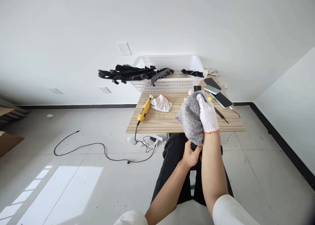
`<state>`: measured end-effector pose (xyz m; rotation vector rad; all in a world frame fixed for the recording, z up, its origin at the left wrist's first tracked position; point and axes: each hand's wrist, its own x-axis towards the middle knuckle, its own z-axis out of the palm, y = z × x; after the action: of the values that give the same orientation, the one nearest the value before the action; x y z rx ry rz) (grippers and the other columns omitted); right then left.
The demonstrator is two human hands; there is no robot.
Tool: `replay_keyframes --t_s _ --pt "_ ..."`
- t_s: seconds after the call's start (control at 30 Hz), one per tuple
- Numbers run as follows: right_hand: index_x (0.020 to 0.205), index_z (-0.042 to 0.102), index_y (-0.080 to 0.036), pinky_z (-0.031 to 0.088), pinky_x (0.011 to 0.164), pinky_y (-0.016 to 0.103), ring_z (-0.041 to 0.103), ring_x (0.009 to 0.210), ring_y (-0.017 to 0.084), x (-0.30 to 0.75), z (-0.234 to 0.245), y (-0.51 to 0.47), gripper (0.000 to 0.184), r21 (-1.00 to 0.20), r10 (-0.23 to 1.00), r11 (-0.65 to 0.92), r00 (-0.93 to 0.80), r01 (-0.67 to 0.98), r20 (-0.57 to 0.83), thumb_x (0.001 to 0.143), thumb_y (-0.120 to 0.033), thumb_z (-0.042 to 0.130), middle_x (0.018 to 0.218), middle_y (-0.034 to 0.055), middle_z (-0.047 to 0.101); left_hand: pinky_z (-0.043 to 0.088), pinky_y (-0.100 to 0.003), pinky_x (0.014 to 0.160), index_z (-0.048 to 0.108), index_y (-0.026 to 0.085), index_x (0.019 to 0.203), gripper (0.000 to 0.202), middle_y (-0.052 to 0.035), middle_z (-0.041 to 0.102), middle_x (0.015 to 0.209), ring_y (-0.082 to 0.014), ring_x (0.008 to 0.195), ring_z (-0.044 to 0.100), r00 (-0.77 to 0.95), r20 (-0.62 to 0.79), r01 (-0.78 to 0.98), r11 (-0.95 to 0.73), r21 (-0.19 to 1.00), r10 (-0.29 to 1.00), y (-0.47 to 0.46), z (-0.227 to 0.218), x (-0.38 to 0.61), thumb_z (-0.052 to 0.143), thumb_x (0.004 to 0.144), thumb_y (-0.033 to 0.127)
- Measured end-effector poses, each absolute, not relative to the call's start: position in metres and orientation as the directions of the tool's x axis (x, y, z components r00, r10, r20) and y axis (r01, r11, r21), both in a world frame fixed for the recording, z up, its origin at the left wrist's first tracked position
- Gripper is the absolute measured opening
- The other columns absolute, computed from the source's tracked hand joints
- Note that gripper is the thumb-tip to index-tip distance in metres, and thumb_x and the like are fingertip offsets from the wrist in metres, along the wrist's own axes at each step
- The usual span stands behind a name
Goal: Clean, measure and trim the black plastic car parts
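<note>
My right hand (208,115) wears a white knit glove with an orange cuff and is raised over the table's near edge. A grey fuzzy glove (190,118) hangs beside and partly over it. My bare left hand (191,154) is closed on the lower edge of the grey glove, just below the table. The gloved fingers of the right hand point up and lie together, pressed against the grey fabric.
A second white glove (161,103) and a yellow rotary tool (144,110) with a black cord lie on the striped wooden table (159,123). A white basket (169,72) holds black plastic parts (134,74). Phones (218,93) and a black pen sit at the right.
</note>
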<state>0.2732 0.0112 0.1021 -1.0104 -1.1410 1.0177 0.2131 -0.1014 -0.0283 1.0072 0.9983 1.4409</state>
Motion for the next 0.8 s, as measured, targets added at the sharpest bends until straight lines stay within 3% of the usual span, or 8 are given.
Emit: replay_keyframes --t_s 0.17,0.27,0.47,0.63,0.8 --pt "0.097 0.073 -0.023 0.056 0.097 0.037 0.069 0.100 0.021 0.262 0.085 0.014 0.031 -0.947 0.977 0.209 0.012 -0.243 0.212 0.088 -0.051 0.062 0.096 0.0047 0.074 0.042 -0.022 0.041 0.060 0.016 0.064 0.041 0.0019 0.059 0.053 -0.0098 0.043 0.048 -0.101 -0.035 -0.367 -0.005 0.930 0.994 -0.100 -0.026 0.207 0.084 0.067 0.049" --pt "0.099 0.073 -0.023 0.055 0.098 0.037 0.070 0.098 0.020 0.254 0.076 0.020 0.030 -0.930 0.978 0.196 -0.013 -0.310 0.210 0.085 -0.049 0.067 0.097 0.0035 0.074 0.043 -0.022 0.041 0.061 0.017 0.065 0.042 0.0022 0.060 0.054 -0.0095 0.042 0.050 -0.141 -0.070 -0.420 0.004 0.908 0.988 -0.100 -0.023 0.206 0.086 0.064 0.050" --pt "0.093 0.070 -0.023 0.052 0.104 0.038 0.069 0.105 0.021 0.251 0.060 0.030 0.024 -0.945 0.985 0.170 0.019 -0.281 0.172 0.083 -0.045 0.067 0.096 0.0030 0.074 0.035 -0.022 0.030 0.051 0.019 0.057 0.049 0.0050 0.050 0.042 -0.0091 0.029 0.043 0.021 -0.121 -0.543 0.113 0.832 0.992 -0.098 -0.019 0.209 0.082 0.069 0.054" --pt "0.098 0.071 -0.022 0.046 0.112 0.040 0.063 0.121 0.023 0.252 0.038 0.030 0.029 -0.977 0.993 0.121 0.020 -0.176 0.119 0.082 -0.046 0.066 0.112 0.0051 0.075 0.037 -0.020 0.034 0.053 0.017 0.057 0.043 0.0042 0.052 0.048 -0.0072 0.034 0.046 0.033 -0.120 -0.597 0.116 0.793 0.992 -0.096 -0.016 0.206 0.079 0.075 0.046" --pt "0.115 0.071 -0.021 0.041 0.117 0.040 0.060 0.129 0.022 0.251 0.030 0.022 0.039 -0.993 0.998 0.057 -0.008 -0.104 0.058 0.084 -0.044 0.063 0.130 0.0054 0.071 0.041 -0.021 0.038 0.053 0.017 0.060 0.039 0.0051 0.050 0.048 -0.0067 0.034 0.045 0.061 -0.155 -0.610 0.159 0.777 0.986 -0.095 -0.013 0.201 0.077 0.076 0.043"
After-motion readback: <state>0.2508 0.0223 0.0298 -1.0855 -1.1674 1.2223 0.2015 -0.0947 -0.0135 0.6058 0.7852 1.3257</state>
